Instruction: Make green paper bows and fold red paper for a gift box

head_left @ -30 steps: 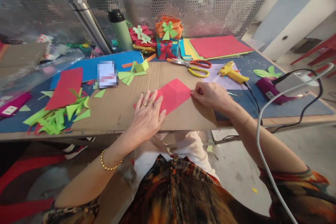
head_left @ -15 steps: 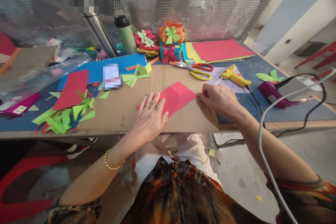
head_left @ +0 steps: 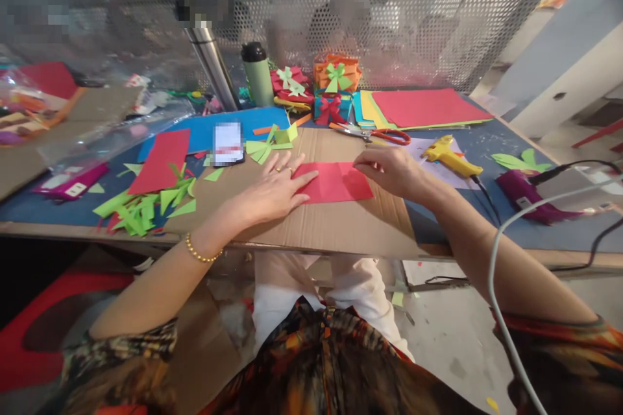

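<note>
A sheet of red paper (head_left: pixel 335 187) lies on the brown cardboard (head_left: pixel 341 230), its long edges running roughly left to right. My left hand (head_left: pixel 275 188) rests flat over the paper's left end, fingers spread. At the far right corner, my right hand (head_left: pixel 387 170) is closed with thumb and fingertips pinched at the paper's edge. Behind that hand are scissors (head_left: pixel 394 137) with orange-red handles. A yellow glue gun (head_left: pixel 452 157) lies to the right on pale paper.
Green paper scraps (head_left: pixel 141 211) and another red sheet (head_left: pixel 163 161) lie left. Behind stand a green bottle (head_left: pixel 257 78), small paper gift boxes (head_left: pixel 333 107) and stacked coloured sheets (head_left: pixel 431 108). A white cable (head_left: pixel 492 272) crosses before my right arm.
The red paper has turned from a diamond slant to nearly square with the table edge. My right hand has come from beside its right corner onto its far edge.
</note>
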Tool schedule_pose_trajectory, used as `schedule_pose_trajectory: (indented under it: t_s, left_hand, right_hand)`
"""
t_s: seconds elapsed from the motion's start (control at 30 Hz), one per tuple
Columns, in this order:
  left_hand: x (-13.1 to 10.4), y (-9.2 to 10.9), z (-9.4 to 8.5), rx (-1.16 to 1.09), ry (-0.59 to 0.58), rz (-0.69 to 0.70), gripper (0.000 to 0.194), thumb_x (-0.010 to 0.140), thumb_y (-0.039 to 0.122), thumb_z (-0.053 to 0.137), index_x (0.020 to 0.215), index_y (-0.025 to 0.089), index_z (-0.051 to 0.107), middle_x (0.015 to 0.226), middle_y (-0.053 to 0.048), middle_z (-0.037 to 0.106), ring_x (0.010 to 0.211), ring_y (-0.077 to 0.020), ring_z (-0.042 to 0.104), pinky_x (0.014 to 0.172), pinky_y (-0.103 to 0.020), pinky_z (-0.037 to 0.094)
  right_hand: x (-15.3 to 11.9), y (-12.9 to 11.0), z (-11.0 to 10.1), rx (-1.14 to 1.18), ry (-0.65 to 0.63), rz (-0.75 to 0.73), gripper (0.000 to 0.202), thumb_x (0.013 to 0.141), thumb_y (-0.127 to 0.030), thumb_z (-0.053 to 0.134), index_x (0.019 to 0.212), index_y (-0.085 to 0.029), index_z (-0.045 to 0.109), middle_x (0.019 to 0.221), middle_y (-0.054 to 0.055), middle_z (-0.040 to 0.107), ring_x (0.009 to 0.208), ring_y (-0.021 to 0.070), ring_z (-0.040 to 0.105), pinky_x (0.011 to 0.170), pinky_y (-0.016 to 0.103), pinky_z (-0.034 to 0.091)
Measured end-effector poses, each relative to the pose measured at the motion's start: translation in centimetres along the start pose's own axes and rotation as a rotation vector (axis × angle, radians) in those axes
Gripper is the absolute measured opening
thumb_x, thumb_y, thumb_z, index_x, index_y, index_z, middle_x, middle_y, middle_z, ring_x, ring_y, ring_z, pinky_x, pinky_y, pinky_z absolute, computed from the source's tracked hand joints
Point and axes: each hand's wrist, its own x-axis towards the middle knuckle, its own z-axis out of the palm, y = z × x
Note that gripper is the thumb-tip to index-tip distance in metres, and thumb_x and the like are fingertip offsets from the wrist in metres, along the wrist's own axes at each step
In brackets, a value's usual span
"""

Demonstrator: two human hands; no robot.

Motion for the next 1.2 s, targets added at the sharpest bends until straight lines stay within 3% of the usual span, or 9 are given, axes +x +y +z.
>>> schedule_pose_trajectory:
  t_s: [0.1,0.17,0.23,0.3,0.53,0.73,0.9,1.03,1.2]
  left_hand:
    - [-1.5,-0.3,-0.2,-0.105,0.120,0.070,0.054,0.105,0.031,0.056,0.158,0.024,0.048,0.171,-0.015,0.037,0.157,-0.0315,0.039,0.127,-0.051,0.035]
    - [-2.8,-0.2,-0.1,-0.163,0.201,0.097,0.039,0.104,0.028,0.058,0.143,0.021,0.062,0.152,-0.015,0.056,0.136,-0.0271,0.059,0.115,-0.044,0.048]
    - [-4.1,-0.1,0.1,-0.185,0.235,0.128,0.024,0.103,0.027,0.060,0.122,0.019,0.073,0.125,-0.011,0.067,0.114,-0.0247,0.067,0.104,-0.042,0.054]
    - [-5.0,0.0,0.4,-0.170,0.247,0.164,0.020,0.104,0.026,0.060,0.114,0.018,0.075,0.113,-0.010,0.069,0.107,-0.0251,0.067,0.100,-0.044,0.053]
    - [-5.9,0.1,0.9,-0.116,0.277,0.225,0.024,0.106,0.027,0.060,0.124,0.015,0.072,0.119,-0.012,0.072,0.114,-0.0269,0.066,0.097,-0.043,0.047]
    - [-5.7,1.0,1.0,0.041,0.327,0.212,0.021,0.105,0.025,0.059,0.117,0.015,0.073,0.111,-0.013,0.074,0.104,-0.0281,0.067,0.090,-0.042,0.048]
    - [-5.6,3.1,0.7,0.186,0.370,0.220,0.025,0.106,0.026,0.057,0.121,0.010,0.070,0.108,-0.015,0.073,0.098,-0.0286,0.067,0.088,-0.042,0.048]
    - [-4.7,4.7,1.1,0.198,0.473,0.217,0.023,0.105,0.030,0.061,0.113,0.012,0.072,0.109,-0.015,0.072,0.098,-0.0289,0.065,0.087,-0.042,0.048]
    - [-4.1,5.3,1.5,0.249,0.484,0.261,0.019,0.103,0.011,0.055,0.099,0.016,0.073,0.091,-0.006,0.069,0.082,-0.0233,0.061,0.077,-0.038,0.045]
  right_hand:
    - [-2.5,-0.7,0.5,0.012,-0.004,-0.194,0.034,0.105,-0.028,0.041,0.101,-0.018,0.073,0.105,0.013,0.070,0.094,0.0223,0.062,0.083,0.036,0.049]
    - [-4.2,-1.2,0.6,0.004,-0.044,-0.264,0.033,0.107,-0.026,0.042,0.101,-0.017,0.073,0.102,0.014,0.069,0.086,0.0216,0.060,0.076,0.035,0.048]
    - [-5.5,-1.5,0.5,-0.074,-0.054,-0.322,0.031,0.108,-0.025,0.042,0.100,-0.017,0.071,0.099,0.014,0.069,0.083,0.0221,0.058,0.073,0.036,0.047]
    - [-6.3,-1.7,0.3,-0.152,-0.031,-0.360,0.031,0.108,-0.023,0.041,0.102,-0.016,0.070,0.099,0.014,0.069,0.082,0.0228,0.058,0.072,0.037,0.047]
    - [-8.1,-3.6,-1.0,-0.192,-0.146,-0.344,0.026,0.104,-0.015,0.043,0.112,-0.019,0.068,0.108,0.013,0.072,0.094,0.0255,0.064,0.071,0.037,0.050]
    - [-8.7,-5.3,-0.5,-0.382,-0.166,-0.285,0.025,0.092,-0.002,0.052,0.109,-0.016,0.063,0.104,0.013,0.070,0.088,0.0260,0.062,0.066,0.035,0.043]
    - [-7.9,-4.9,0.8,-0.516,-0.049,-0.332,0.014,0.095,-0.005,0.055,0.096,-0.017,0.061,0.090,0.009,0.066,0.079,0.0241,0.059,0.072,0.036,0.040]
    - [-8.1,-4.4,1.5,-0.559,0.063,-0.362,0.019,0.102,-0.008,0.050,0.090,-0.018,0.063,0.082,0.005,0.063,0.071,0.0202,0.055,0.069,0.035,0.036]
    - [-9.2,-4.1,1.6,-0.475,0.088,-0.331,0.027,0.106,-0.012,0.043,0.104,-0.015,0.070,0.099,0.010,0.071,0.083,0.0216,0.059,0.070,0.033,0.039]
